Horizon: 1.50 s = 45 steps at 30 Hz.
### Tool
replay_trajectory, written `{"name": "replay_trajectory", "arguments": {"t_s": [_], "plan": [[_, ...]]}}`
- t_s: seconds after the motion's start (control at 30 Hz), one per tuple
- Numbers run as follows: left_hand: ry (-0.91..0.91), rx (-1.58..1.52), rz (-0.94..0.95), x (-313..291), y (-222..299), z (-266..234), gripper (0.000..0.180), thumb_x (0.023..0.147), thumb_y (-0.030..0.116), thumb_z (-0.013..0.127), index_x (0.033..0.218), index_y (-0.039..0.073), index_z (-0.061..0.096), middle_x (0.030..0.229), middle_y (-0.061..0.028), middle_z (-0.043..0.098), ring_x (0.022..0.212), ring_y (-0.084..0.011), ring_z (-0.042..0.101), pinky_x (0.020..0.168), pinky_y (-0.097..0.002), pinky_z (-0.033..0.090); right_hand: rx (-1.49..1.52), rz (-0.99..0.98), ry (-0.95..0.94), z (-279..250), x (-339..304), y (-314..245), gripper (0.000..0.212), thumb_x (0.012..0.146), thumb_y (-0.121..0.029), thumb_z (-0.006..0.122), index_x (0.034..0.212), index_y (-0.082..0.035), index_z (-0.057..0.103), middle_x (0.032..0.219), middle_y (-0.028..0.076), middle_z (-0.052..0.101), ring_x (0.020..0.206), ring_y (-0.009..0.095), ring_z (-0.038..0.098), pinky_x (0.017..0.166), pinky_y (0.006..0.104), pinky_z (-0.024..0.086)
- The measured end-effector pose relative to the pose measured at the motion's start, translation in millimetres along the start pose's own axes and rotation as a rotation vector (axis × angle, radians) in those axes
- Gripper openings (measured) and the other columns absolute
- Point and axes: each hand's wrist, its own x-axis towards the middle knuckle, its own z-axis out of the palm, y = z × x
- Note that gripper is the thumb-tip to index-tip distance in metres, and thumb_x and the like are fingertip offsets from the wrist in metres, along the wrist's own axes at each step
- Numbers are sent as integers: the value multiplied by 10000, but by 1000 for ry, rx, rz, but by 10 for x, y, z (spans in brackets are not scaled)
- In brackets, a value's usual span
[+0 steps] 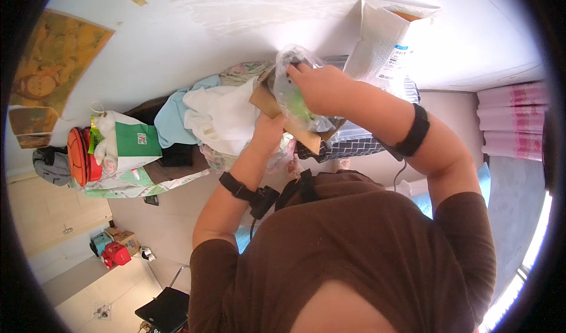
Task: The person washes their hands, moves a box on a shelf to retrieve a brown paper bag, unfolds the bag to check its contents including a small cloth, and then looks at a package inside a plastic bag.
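My right hand (321, 88) is closed on a clear plastic bag (286, 97) and holds it over an open cardboard box (262, 101). Something green shows through the lower part of the bag, and something dark near its top; their kind is hard to make out. At the box's near left side, my left hand (268, 134) grips the cardboard edge, its fingertips partly hidden. The bag and my right hand cover most of the box's inside.
White and light blue cloths (221, 112) lie left of the box. Further left stand a green and white bag (137, 139) and a red basketball-patterned bag (78, 156). A white padded mailer (377, 47) leans against the wall, behind a black checked surface (348, 147).
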Motion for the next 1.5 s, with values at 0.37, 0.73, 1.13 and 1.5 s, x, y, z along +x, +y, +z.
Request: {"name": "replay_trajectory", "arguments": {"t_s": [0.37,0.73,1.13,1.5], "plan": [[40,-94,29,-7,56,-95,364,737,9,428,1096,-7,368,1008,-88,474,911,-191,485,758,-286,411,404,-344,400,-151,-1177,133,141,618,-38,545,747,-67,496,813,54,536,658,248,537,550,325,435],[211,-11,-76,-59,205,-1,423,733,43,483,1129,22,336,1044,-85,455,923,-185,482,746,-308,425,228,-376,812,-299,-1538,326,290,527,49,555,789,-63,503,879,92,573,666,243,561,548,292,458],[546,472,639,-424,681,38,293,797,97,461,1077,18,422,1014,-95,489,869,-169,494,715,-273,423,698,-418,889,-364,-1481,337,177,671,62,514,781,-70,469,874,125,575,755,231,575,630,283,460],[-370,218,-135,-739,1232,990,391,752,130,565,1076,-2,390,924,-93,519,767,-147,532,592,-241,459,1272,-437,767,-569,-1172,130,248,717,-46,560,963,-37,534,1069,88,498,893,134,508,758,246,413]]}}
